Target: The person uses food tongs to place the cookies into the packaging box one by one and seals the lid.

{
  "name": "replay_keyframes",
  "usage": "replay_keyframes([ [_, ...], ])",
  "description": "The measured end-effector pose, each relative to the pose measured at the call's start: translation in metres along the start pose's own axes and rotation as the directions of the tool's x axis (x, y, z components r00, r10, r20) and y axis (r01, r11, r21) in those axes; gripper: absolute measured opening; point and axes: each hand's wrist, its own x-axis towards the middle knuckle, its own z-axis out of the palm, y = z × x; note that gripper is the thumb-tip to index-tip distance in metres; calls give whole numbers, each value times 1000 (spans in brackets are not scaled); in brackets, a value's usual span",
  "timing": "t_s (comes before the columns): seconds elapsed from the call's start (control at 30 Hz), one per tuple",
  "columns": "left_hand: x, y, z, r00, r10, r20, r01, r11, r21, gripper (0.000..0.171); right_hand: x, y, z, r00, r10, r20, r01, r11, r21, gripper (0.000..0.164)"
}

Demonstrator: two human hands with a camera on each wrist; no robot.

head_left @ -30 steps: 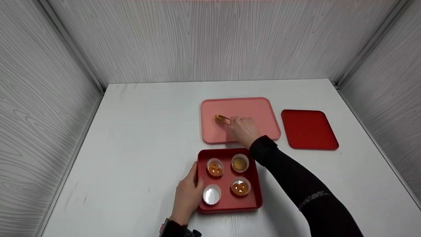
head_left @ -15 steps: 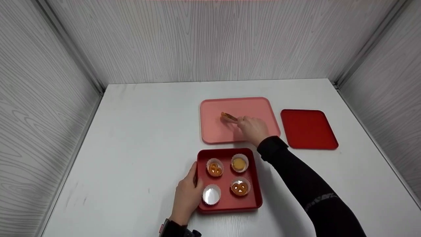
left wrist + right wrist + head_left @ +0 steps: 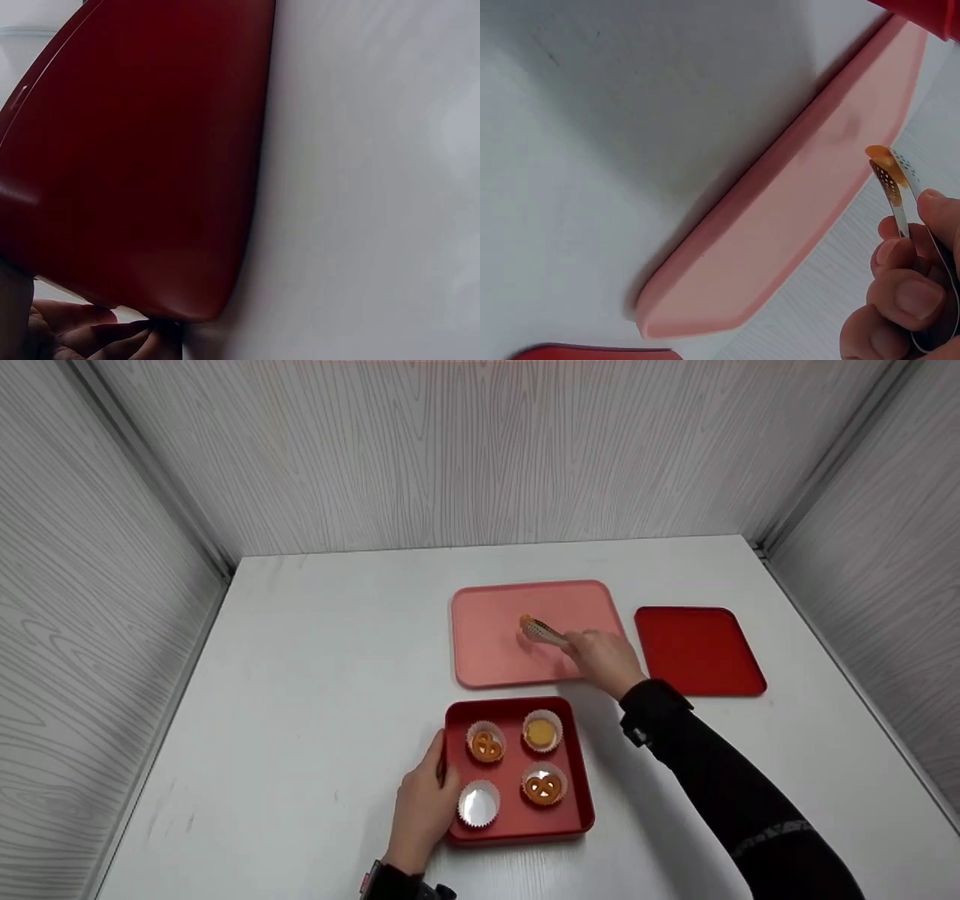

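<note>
My right hand point(image 3: 607, 660) holds small perforated metal tongs point(image 3: 895, 180), tips pointing left over the pink tray point(image 3: 487, 660). Between the tips sits an orange-brown piece point(image 3: 881, 155), mostly covered, perhaps a cookie. With my left hand point(image 3: 424, 806) I grip the left wall of a square red box point(image 3: 517, 829). Inside the box stand white paper cups. Pretzels lie in the back-left cup point(image 3: 486, 742) and the front-right cup point(image 3: 544, 785). A round yellow cookie point(image 3: 540, 733) lies in the back-right cup. The front-left cup point(image 3: 478, 804) has nothing in it.
A flat red tray point(image 3: 701, 651) lies to the right of the pink one on the white table point(image 3: 337, 660). Grey wood-grained panels point(image 3: 480, 457) stand at the back and both sides.
My right hand has moved rightward with the tongs and the piece in them, staying above the pink tray. The left hand and the box stay nearly in place.
</note>
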Motion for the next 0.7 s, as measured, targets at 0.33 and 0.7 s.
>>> replay_keyframes([
  [0.33, 0, -5, -7, 1000, -7, -9, 7, 1000, 10, 53, -12, -5, -12, 992, 94, 79, -110, 965, 240, 22],
  [0.7, 1, -6, -9, 1000, -17, -11, 17, 1000, 0, 52, -31, -15, -32, 985, 101, 143, -151, 902, 403, 27],
])
